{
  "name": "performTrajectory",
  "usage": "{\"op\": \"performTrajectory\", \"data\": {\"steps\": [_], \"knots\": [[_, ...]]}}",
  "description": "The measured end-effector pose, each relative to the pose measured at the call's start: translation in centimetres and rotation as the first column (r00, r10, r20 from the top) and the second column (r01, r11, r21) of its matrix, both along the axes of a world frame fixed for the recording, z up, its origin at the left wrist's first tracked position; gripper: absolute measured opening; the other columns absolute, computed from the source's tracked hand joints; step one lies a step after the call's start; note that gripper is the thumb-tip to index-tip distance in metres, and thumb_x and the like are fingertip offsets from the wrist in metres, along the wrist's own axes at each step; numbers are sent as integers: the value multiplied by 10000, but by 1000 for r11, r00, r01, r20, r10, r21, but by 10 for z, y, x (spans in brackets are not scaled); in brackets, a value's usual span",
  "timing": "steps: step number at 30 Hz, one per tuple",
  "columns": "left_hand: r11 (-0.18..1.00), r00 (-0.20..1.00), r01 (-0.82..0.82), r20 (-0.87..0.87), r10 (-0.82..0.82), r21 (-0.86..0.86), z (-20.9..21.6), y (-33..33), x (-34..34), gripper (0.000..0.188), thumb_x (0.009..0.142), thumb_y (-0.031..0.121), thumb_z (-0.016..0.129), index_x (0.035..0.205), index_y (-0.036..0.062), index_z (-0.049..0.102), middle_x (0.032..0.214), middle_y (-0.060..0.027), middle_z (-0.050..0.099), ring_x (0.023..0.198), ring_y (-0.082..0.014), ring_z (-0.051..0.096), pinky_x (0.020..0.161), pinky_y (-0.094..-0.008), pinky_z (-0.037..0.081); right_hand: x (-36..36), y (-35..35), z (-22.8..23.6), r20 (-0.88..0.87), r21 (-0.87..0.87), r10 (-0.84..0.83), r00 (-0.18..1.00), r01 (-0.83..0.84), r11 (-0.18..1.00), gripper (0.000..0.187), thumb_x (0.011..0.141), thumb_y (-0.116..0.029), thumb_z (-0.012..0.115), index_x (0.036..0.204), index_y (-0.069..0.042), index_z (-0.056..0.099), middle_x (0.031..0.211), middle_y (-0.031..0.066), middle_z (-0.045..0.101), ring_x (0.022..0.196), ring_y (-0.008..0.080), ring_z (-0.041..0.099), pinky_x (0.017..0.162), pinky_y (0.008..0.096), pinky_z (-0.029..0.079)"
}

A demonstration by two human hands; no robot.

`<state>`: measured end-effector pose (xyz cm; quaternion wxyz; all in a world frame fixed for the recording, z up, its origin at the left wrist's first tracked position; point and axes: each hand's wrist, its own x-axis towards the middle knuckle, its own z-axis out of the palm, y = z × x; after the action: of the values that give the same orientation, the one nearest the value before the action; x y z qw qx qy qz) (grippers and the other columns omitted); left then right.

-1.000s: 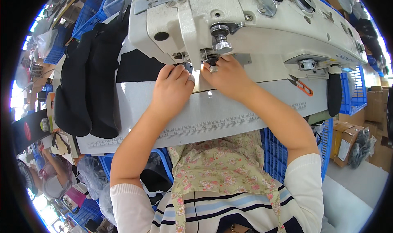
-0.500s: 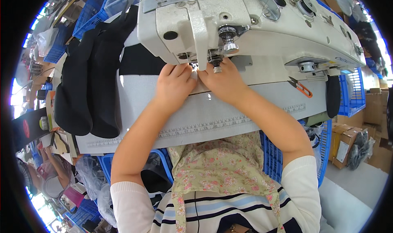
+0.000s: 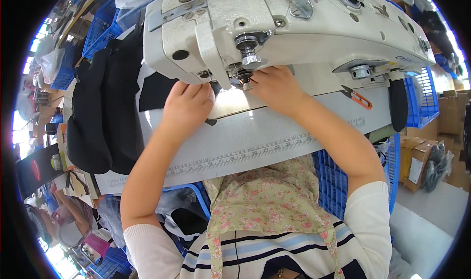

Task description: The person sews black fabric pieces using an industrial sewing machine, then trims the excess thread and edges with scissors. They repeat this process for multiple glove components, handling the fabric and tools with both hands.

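A white sewing machine (image 3: 304,43) stands over the pale work surface, its needle area mostly hidden behind the head. Just left of the needle area, my left hand (image 3: 189,107) is closed on a piece of black fabric (image 3: 211,122), whose edge peeks out beneath the fingers. My right hand (image 3: 279,88) reaches to the right side of the needle area with its fingers bent. Machine parts cover those fingertips, so what they hold cannot be made out. A flat black fabric piece (image 3: 154,91) lies beyond my left hand; whether it joins the held piece is unclear.
Large black padded pieces (image 3: 115,107) are stacked at the left end of the table. Orange-handled thread snips (image 3: 358,97) lie at the right. A printed ruler (image 3: 245,154) runs along the near edge. Blue crates (image 3: 422,100) and cardboard boxes (image 3: 417,164) stand at the right.
My hands were close together at the needle area and now stand apart. The left has moved left and toward me, uncovering a black fabric edge. The whole view has shifted slightly.
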<state>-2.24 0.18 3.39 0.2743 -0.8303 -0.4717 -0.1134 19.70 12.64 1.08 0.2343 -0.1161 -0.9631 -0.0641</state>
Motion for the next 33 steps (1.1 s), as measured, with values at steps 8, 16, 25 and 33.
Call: {"op": "performTrajectory", "data": {"steps": [8, 16, 25, 33], "knots": [[966, 991, -133, 0, 137, -219, 4, -6, 29, 95, 637, 127, 632, 720, 83, 642, 757, -9, 552, 807, -178, 525, 696, -304, 411, -3, 0, 1, -10, 46, 60, 998, -60, 997, 48, 714, -150, 609, 721, -107, 631, 900, -8, 620, 930, 158, 606, 810, 305, 466], [965, 988, -122, 63, 141, -234, -5, -3, 35, 51, 634, 128, 632, 677, 101, 623, 719, 4, 543, 787, -174, 523, 683, -299, 411, -6, -10, 1, 48, 80, 85, 995, -88, 993, 72, 720, -158, 604, 679, -110, 639, 811, -11, 617, 926, 180, 566, 948, 367, 394], [963, 985, -141, 66, 160, -228, -12, 1, 37, 34, 648, 139, 626, 648, 105, 624, 734, -5, 566, 818, -183, 539, 696, -308, 425, -23, -25, -6, 6, 86, 19, 1000, -19, 996, 87, 735, -152, 597, 704, -104, 664, 763, 17, 620, 762, 191, 571, 940, 389, 383], [965, 980, -181, 51, 194, -192, -17, 4, 36, 56, 660, 162, 626, 653, 107, 638, 756, -5, 566, 855, -186, 544, 732, -317, 441, -30, -27, -10, -55, 83, -24, 998, 29, 996, 108, 710, -149, 602, 658, -89, 674, 727, 26, 647, 833, 194, 583, 1002, 407, 358]]}}
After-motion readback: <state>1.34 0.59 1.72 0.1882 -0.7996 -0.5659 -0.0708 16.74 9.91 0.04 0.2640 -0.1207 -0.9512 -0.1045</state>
